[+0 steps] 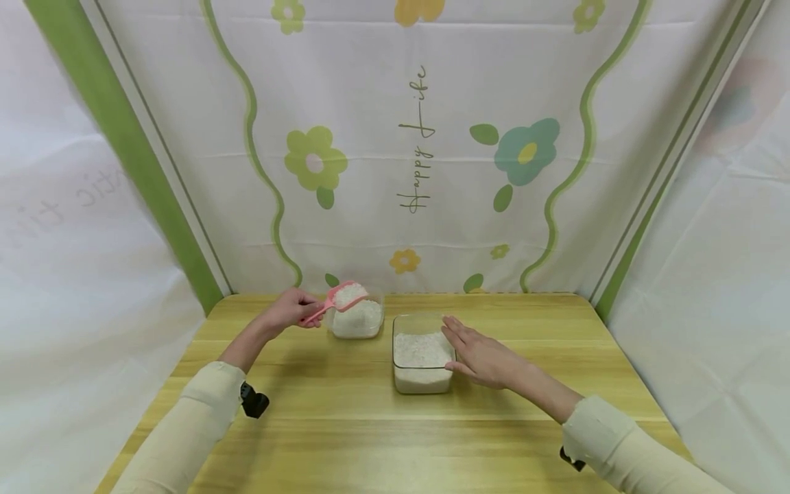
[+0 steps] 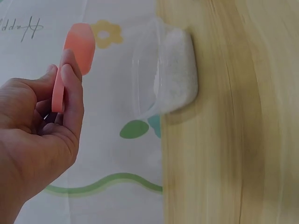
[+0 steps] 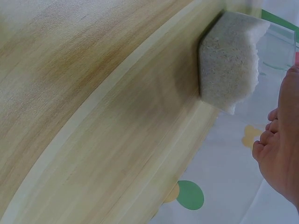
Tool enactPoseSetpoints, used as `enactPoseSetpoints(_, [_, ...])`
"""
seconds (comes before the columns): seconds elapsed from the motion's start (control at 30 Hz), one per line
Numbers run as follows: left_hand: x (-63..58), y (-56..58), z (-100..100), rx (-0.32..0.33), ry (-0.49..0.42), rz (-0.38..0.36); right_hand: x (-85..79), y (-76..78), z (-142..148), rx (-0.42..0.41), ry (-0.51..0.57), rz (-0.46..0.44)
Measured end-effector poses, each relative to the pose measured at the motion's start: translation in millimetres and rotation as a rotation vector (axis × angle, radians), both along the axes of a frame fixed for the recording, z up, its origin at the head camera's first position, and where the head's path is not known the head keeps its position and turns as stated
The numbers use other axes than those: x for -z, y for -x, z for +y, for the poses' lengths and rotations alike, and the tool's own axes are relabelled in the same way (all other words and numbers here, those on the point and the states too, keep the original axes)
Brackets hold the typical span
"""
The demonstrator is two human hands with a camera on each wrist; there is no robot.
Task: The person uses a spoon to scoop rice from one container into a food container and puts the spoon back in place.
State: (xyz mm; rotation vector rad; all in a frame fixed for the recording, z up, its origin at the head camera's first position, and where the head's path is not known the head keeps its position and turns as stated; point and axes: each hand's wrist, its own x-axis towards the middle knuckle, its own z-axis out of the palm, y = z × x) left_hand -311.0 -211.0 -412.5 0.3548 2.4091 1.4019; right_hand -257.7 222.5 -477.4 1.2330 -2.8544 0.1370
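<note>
My left hand pinches the handle of a pink scoop, its bowl heaped with white grains that look like rice. The scoop is held above a clear plastic tub of the same white grains at the back of the table. To the right and nearer stands a square glass container, well filled with white grains. My right hand rests against its right rim with fingers straight, the thumb at the near right corner. In the right wrist view the glass container shows a sloping, uneven grain surface.
Both containers stand on a wooden table. Close behind its back edge hangs a white curtain with flowers and lettering. More white fabric walls the left side, and another sheet the right.
</note>
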Motion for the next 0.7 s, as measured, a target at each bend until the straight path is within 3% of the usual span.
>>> enactPoseSetpoints(0.47, [18.1, 16.6, -2.1, -0.088, 0.130, 0.073, 0.2, -0.5, 0.3, 0.005, 0.002, 0.001])
enactPoseSetpoints(0.7, [17.8, 19.6, 6.3, -0.106, 0.194, 0.113, -0.9, -0.5, -0.3, 0.005, -0.002, 0.001])
